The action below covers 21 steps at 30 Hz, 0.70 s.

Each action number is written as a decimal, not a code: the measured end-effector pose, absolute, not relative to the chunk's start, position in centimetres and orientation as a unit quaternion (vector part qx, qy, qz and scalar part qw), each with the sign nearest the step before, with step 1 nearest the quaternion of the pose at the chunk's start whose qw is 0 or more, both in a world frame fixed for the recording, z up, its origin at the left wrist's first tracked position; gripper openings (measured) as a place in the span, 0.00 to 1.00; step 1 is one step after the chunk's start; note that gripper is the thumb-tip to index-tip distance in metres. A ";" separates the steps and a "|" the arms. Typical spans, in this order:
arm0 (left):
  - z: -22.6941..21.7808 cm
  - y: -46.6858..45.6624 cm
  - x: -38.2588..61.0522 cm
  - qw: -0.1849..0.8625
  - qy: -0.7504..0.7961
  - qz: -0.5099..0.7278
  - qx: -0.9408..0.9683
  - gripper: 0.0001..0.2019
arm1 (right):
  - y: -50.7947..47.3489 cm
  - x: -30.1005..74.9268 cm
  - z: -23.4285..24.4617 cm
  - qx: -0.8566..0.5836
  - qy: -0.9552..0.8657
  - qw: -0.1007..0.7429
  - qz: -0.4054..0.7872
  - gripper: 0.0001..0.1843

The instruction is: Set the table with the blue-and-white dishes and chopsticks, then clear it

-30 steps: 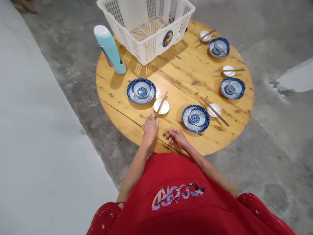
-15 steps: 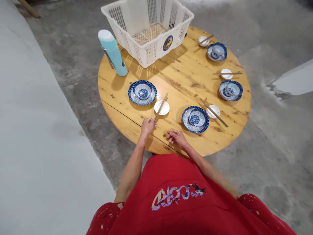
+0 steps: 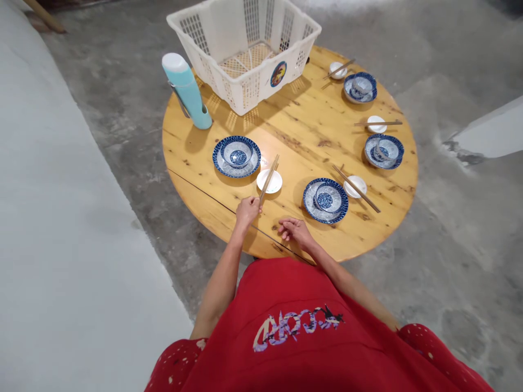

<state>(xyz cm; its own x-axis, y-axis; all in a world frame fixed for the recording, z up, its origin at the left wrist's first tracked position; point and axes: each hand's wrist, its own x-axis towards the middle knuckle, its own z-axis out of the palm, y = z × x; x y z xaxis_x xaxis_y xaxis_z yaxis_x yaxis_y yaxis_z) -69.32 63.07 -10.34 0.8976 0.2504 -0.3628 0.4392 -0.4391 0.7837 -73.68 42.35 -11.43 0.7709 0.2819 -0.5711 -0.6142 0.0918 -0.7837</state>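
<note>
My left hand point(image 3: 248, 210) is closed on the near end of a pair of wooden chopsticks point(image 3: 269, 175). Their far part lies across a small white dish point(image 3: 274, 184). Just beyond, to the left, a glass-like patterned bowl point(image 3: 237, 154) sits on a blue-and-white plate point(image 3: 217, 163). My right hand point(image 3: 295, 231) holds nothing; its fingers are loosely bent and apart, low over the table near the front edge. The nearest thing on its right is another blue-and-white plate point(image 3: 311, 209) with a bowl point(image 3: 328, 197) on it.
The round wooden table point(image 3: 294, 130) also bears a white plastic basket point(image 3: 245, 81) at the back and a light-blue flask point(image 3: 190, 92) at the left. More chopsticks point(image 3: 357, 189), small dishes and stacked bowls line its right side. A white wall point(image 3: 73, 228) runs along the left.
The view has shifted slightly. The far ends of the chopsticks in my left hand have swung a little to the left over the white dish. My right hand has hardly moved.
</note>
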 end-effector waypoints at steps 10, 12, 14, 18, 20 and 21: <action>-7.9 63.0 -70.0 0.341 0.191 -0.043 0.919 0.15 | 42.3 -73.7 -11.4 -0.606 0.143 0.719 0.309 0.14; -7.4 62.7 -71.0 0.337 0.188 -0.003 0.922 0.13 | 42.3 -73.8 -11.3 -0.606 0.145 0.718 0.309 0.15; -7.0 62.5 -72.5 0.335 0.177 0.052 0.924 0.13 | 42.3 -73.9 -11.1 -0.607 0.144 0.719 0.308 0.17; -6.6 62.5 -75.9 0.309 0.132 0.156 0.929 0.12 | 42.5 -74.2 -10.8 -0.609 0.145 0.723 0.294 0.20; -6.2 62.7 -77.1 0.297 0.105 0.197 0.928 0.11 | 42.7 -74.6 -10.6 -0.614 0.155 0.722 0.278 0.21; -6.1 62.8 -77.5 0.294 0.090 0.214 0.927 0.11 | 42.7 -75.0 -10.5 -0.617 0.163 0.721 0.269 0.21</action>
